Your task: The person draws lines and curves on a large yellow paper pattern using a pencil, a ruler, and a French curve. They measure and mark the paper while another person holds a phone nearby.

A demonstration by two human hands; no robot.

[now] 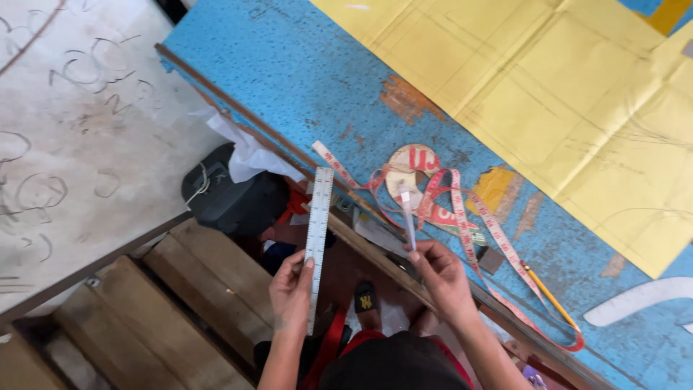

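While the left hand [291,289] grips a clear ruler [317,238] upright by its lower end, the right hand [442,278] pinches a slim white marker [407,217] pointing away. Just beyond the right hand, a pink measuring tape [462,217] loops over the blue surface [325,79], with a yellow pencil [548,295] to its right and yellow paper [563,87] farther off.

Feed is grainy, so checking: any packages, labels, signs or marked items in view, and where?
Round label: on the blue table, under the tape; cream with red print.
Measuring tape: looped over the table; pink-red, marked.
Ruler: in the left hand; long, clear, graduated.
No screens or packages.
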